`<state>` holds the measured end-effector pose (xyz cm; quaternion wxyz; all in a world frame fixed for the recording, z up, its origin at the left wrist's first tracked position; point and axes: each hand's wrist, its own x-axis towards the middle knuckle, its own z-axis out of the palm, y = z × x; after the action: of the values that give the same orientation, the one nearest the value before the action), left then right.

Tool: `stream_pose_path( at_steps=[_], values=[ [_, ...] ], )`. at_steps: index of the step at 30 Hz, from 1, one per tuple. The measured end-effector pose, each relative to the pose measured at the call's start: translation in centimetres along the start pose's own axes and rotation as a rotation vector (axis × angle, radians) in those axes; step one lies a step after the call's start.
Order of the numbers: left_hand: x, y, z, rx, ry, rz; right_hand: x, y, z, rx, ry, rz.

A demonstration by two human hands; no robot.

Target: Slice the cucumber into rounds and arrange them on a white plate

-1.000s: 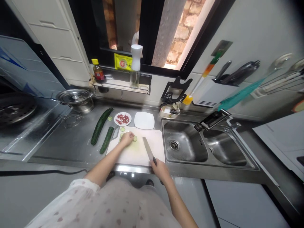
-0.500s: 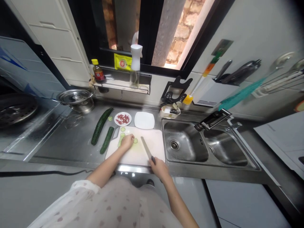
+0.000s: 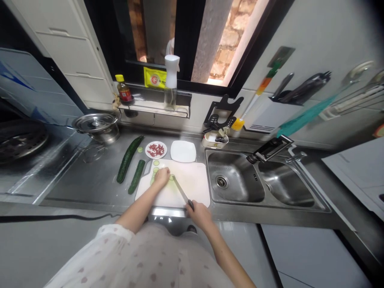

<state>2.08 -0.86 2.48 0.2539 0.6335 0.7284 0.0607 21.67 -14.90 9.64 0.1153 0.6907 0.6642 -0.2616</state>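
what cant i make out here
All in the head view:
What, if anything, the left hand holds: its own back hides it.
Rear of the knife handle: covered by the right hand.
Inside the pot: covered by its lid.
Print on the yellow-capped bottle: too small.
Dark round thing: cut off by the left edge.

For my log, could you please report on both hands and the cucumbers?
Right hand holding knife, tip at cucumber slice. Left hand over cutting board, beside that slice. Two cucumbers left of board.
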Motion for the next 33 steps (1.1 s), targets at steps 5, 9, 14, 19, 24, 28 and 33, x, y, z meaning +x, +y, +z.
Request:
stream_pose_path(
  at_steps=[5, 9, 14, 19, 24, 28, 33],
  values=[
    [0.3, -0.1, 0.1, 0.012, -0.002, -0.014, 0.0, -0.2, 0.1, 0.007, -0.003, -0.009],
    [0.3, 0.0, -0.1, 0.024, -0.009, -0.017, 0.2, 0.0, 0.3, 0.007, 0.002, -0.024],
    [0.5, 0.0, -0.3, 0.043, -0.018, -0.014, 0.7, 0.3, 0.5, 0.029, -0.018, -0.040],
    [0.5, 0.1, -0.4, 0.065, -0.019, 0.002, 1.0, 0.1, 0.8, 0.015, -0.019, -0.033],
    [0.4, 0.1, -0.5, 0.064, -0.013, 0.003, 1.1, -0.2, 0.8, 0.009, -0.034, -0.033],
    [0.5, 0.1, -0.5, 0.062, -0.017, 0.003, 1.4, -0.2, 0.3, 0.002, -0.042, -0.034],
    [0.8, -0.1, -0.2, 0.062, -0.023, 0.003, 1.8, -0.3, -0.2, 0.009, -0.055, -0.038]
  ],
)
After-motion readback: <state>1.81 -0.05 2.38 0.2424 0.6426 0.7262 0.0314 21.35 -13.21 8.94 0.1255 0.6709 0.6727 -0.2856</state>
